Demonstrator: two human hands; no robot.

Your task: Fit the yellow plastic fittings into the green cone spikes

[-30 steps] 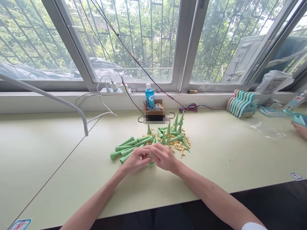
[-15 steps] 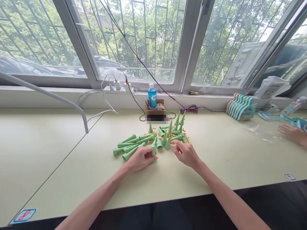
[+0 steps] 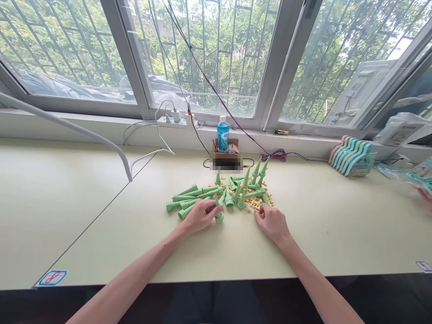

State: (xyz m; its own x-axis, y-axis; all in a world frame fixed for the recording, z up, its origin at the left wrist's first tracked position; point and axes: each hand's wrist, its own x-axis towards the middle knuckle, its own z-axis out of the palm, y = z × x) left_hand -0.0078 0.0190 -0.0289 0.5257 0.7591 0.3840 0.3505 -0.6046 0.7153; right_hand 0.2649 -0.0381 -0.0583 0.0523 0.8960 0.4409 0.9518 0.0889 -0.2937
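Note:
My left hand (image 3: 201, 215) rests on the pale green table (image 3: 101, 234) with its fingers curled round a green cone-shaped plastic spike (image 3: 218, 210), which stands upright beside it. My right hand (image 3: 272, 223) lies to the right, fingertips pinching at the near edge of a scatter of small yellow plastic pieces (image 3: 252, 202). A row of green spikes (image 3: 192, 198) lies flat to the left of my left hand. More green cones (image 3: 246, 182) stand or lean among the yellow pieces behind both hands.
A small cardboard box (image 3: 227, 158) with a blue bottle (image 3: 222, 133) stands at the back by the window sill, with cables and a power strip (image 3: 172, 120). A stack of pastel plastic items (image 3: 351, 155) sits far right. Another person's hand (image 3: 425, 194) shows at the right edge.
My hands were together on one green spike; they have parted. The left hand kept the spike and set it upright, the right hand moved right to the yellow pieces. The view tilted slightly.

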